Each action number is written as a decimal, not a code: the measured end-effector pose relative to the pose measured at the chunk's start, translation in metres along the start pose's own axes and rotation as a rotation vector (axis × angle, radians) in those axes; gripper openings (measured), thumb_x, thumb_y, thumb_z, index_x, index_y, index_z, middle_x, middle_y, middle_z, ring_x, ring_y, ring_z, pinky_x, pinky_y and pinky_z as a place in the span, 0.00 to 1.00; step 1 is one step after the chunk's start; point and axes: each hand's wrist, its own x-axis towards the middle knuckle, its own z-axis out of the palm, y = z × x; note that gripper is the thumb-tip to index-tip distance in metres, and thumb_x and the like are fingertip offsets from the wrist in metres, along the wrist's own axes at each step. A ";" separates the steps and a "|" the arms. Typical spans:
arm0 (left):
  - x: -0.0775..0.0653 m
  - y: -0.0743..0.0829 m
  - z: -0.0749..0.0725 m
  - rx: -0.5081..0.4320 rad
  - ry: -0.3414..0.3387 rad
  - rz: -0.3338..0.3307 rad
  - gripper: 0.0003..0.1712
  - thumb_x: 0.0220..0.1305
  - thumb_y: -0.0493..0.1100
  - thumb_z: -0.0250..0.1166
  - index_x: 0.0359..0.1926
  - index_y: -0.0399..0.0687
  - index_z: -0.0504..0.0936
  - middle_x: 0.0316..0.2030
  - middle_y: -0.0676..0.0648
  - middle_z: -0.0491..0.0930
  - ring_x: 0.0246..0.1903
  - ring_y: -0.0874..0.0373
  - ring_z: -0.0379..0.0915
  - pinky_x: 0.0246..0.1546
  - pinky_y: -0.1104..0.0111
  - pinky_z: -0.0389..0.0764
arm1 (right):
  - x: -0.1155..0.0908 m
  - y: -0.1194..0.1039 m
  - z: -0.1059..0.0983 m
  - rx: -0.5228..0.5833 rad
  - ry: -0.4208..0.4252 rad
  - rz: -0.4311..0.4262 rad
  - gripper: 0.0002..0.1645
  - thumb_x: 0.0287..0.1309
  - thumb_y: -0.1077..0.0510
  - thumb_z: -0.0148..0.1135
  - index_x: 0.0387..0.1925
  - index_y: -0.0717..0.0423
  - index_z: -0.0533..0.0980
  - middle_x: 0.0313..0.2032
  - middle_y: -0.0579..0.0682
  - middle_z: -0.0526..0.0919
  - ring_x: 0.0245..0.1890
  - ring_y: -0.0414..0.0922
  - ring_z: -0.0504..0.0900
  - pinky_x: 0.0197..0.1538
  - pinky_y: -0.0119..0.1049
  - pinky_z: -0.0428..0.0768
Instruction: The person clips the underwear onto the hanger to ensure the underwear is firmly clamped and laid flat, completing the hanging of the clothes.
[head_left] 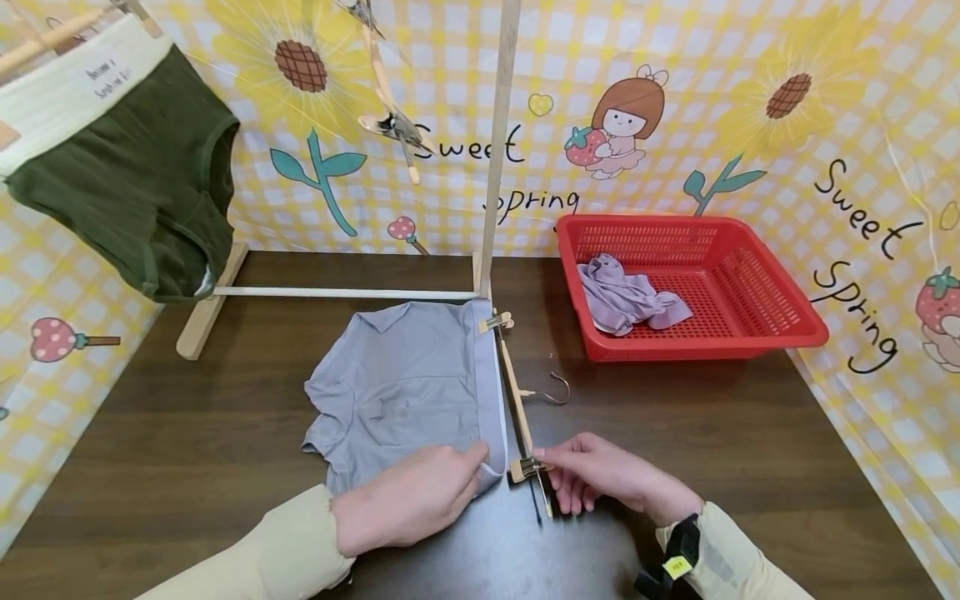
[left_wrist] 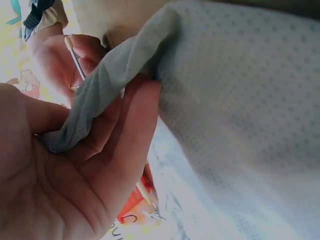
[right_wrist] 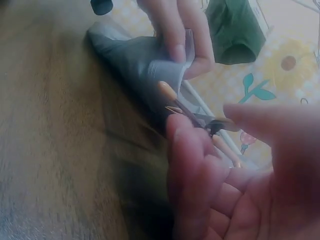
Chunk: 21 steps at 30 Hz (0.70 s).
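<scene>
Grey-lavender underwear (head_left: pixel 408 375) lies spread on the table with its waistband (head_left: pixel 489 375) to the right. My left hand (head_left: pixel 420 496) pinches the near corner of that waistband; in the left wrist view the cloth (left_wrist: pixel 102 87) passes between thumb and fingers. Alongside the waistband lies a wooden clip hanger (head_left: pixel 516 392), its metal hook pointing right. The hanger's far clip (head_left: pixel 497 322) grips the far waistband corner. My right hand (head_left: pixel 600 471) pinches the near clip (head_left: pixel 525 469) between thumb and fingers, just right of the near corner. The right wrist view shows this clip (right_wrist: pixel 212 125) close up.
Behind, a wooden stand's upright (head_left: pixel 498 150) and white crossbar (head_left: pixel 352 292) rise near the underwear. Dark green underwear (head_left: pixel 142 167) hangs at the left, and another clip hanger (head_left: pixel 386 83) hangs beside it. A red basket (head_left: pixel 750 346) at the back right holds a crumpled lavender garment (head_left: pixel 622 292).
</scene>
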 end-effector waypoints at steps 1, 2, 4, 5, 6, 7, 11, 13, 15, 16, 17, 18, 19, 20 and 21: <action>-0.001 -0.001 0.000 -0.006 0.004 -0.007 0.09 0.80 0.44 0.51 0.37 0.51 0.69 0.18 0.59 0.65 0.21 0.67 0.69 0.23 0.68 0.74 | 0.000 -0.001 0.000 -0.005 0.001 -0.001 0.31 0.73 0.39 0.56 0.21 0.57 0.75 0.17 0.51 0.80 0.14 0.39 0.74 0.18 0.29 0.69; -0.001 -0.001 0.001 -0.011 0.005 -0.015 0.10 0.80 0.47 0.52 0.37 0.52 0.69 0.18 0.59 0.65 0.20 0.66 0.68 0.23 0.67 0.73 | 0.000 -0.001 0.000 -0.007 -0.002 -0.003 0.31 0.73 0.39 0.55 0.21 0.57 0.73 0.16 0.51 0.80 0.14 0.38 0.74 0.18 0.29 0.68; -0.001 -0.002 0.003 -0.008 0.011 -0.014 0.12 0.78 0.51 0.55 0.35 0.54 0.69 0.18 0.60 0.65 0.20 0.67 0.68 0.24 0.68 0.73 | 0.000 -0.001 0.001 -0.008 -0.012 -0.005 0.31 0.74 0.39 0.53 0.20 0.55 0.72 0.16 0.50 0.78 0.14 0.38 0.73 0.18 0.29 0.66; 0.000 -0.003 0.005 -0.006 0.013 -0.010 0.13 0.77 0.52 0.57 0.33 0.55 0.69 0.18 0.60 0.65 0.20 0.67 0.67 0.23 0.69 0.72 | 0.001 -0.002 0.001 -0.006 -0.017 -0.009 0.32 0.74 0.38 0.53 0.19 0.55 0.71 0.16 0.49 0.78 0.14 0.38 0.73 0.18 0.29 0.66; 0.000 -0.003 0.006 -0.003 0.019 -0.003 0.14 0.75 0.52 0.60 0.31 0.56 0.70 0.17 0.61 0.64 0.19 0.67 0.67 0.23 0.70 0.71 | 0.001 -0.002 0.002 -0.004 -0.017 -0.014 0.32 0.74 0.38 0.52 0.19 0.55 0.70 0.16 0.49 0.77 0.14 0.38 0.72 0.18 0.29 0.65; 0.001 -0.003 0.008 -0.004 0.022 0.006 0.14 0.74 0.51 0.62 0.30 0.57 0.70 0.16 0.61 0.63 0.18 0.68 0.66 0.22 0.71 0.70 | 0.001 -0.002 0.002 -0.001 -0.014 -0.019 0.32 0.74 0.38 0.52 0.19 0.55 0.70 0.16 0.49 0.76 0.14 0.38 0.72 0.18 0.29 0.65; 0.004 -0.003 0.012 0.000 0.050 0.047 0.17 0.70 0.46 0.67 0.25 0.59 0.70 0.15 0.62 0.61 0.16 0.70 0.61 0.19 0.75 0.66 | 0.003 -0.001 0.004 0.033 0.014 -0.044 0.33 0.74 0.38 0.53 0.18 0.56 0.68 0.16 0.47 0.74 0.14 0.38 0.69 0.19 0.29 0.63; 0.004 -0.003 0.012 0.005 0.060 0.058 0.18 0.69 0.46 0.68 0.24 0.59 0.70 0.15 0.62 0.61 0.16 0.71 0.60 0.19 0.76 0.65 | 0.004 -0.001 0.005 0.056 0.023 -0.057 0.32 0.74 0.39 0.53 0.18 0.56 0.68 0.16 0.47 0.73 0.15 0.38 0.68 0.19 0.29 0.63; 0.004 -0.002 0.013 0.007 0.064 0.060 0.19 0.68 0.45 0.69 0.24 0.59 0.70 0.15 0.63 0.61 0.16 0.71 0.60 0.19 0.77 0.65 | 0.004 0.000 0.005 0.078 0.019 -0.069 0.32 0.75 0.41 0.54 0.18 0.56 0.68 0.16 0.47 0.72 0.15 0.38 0.67 0.19 0.29 0.63; 0.004 -0.002 0.013 0.008 0.065 0.059 0.18 0.67 0.44 0.70 0.24 0.58 0.70 0.16 0.63 0.62 0.17 0.71 0.61 0.19 0.77 0.65 | 0.004 0.000 0.005 0.086 0.017 -0.076 0.32 0.75 0.41 0.53 0.18 0.56 0.68 0.16 0.47 0.72 0.15 0.37 0.67 0.19 0.29 0.63; 0.004 -0.001 0.013 0.010 0.067 0.058 0.19 0.66 0.44 0.71 0.24 0.58 0.70 0.16 0.63 0.62 0.17 0.71 0.61 0.19 0.77 0.65 | 0.005 0.000 0.006 0.092 0.014 -0.084 0.31 0.75 0.42 0.53 0.18 0.56 0.68 0.16 0.47 0.72 0.15 0.37 0.67 0.19 0.29 0.63; 0.004 -0.001 0.013 0.006 0.069 0.059 0.18 0.65 0.43 0.71 0.25 0.58 0.71 0.16 0.63 0.63 0.17 0.72 0.62 0.19 0.77 0.66 | 0.005 0.001 0.006 0.096 0.011 -0.093 0.31 0.75 0.43 0.53 0.19 0.57 0.68 0.16 0.47 0.72 0.15 0.37 0.67 0.19 0.28 0.63; 0.004 0.000 0.012 0.002 0.071 0.059 0.17 0.64 0.43 0.72 0.26 0.57 0.72 0.17 0.63 0.65 0.18 0.72 0.63 0.19 0.78 0.66 | 0.005 0.001 0.006 0.099 0.009 -0.102 0.31 0.76 0.43 0.53 0.19 0.57 0.68 0.16 0.47 0.72 0.14 0.37 0.67 0.19 0.28 0.63; 0.004 0.000 0.012 -0.005 0.072 0.059 0.16 0.64 0.42 0.73 0.27 0.57 0.73 0.17 0.64 0.66 0.18 0.72 0.64 0.20 0.78 0.67 | 0.005 0.002 0.006 0.103 0.006 -0.111 0.31 0.76 0.44 0.53 0.19 0.59 0.67 0.16 0.47 0.72 0.14 0.36 0.67 0.18 0.28 0.63; 0.005 0.001 0.012 -0.009 0.074 0.059 0.14 0.63 0.41 0.73 0.28 0.56 0.74 0.18 0.64 0.67 0.18 0.73 0.64 0.20 0.78 0.67 | 0.006 0.002 0.006 0.105 0.004 -0.118 0.32 0.76 0.44 0.54 0.19 0.62 0.67 0.16 0.47 0.72 0.14 0.36 0.67 0.18 0.28 0.63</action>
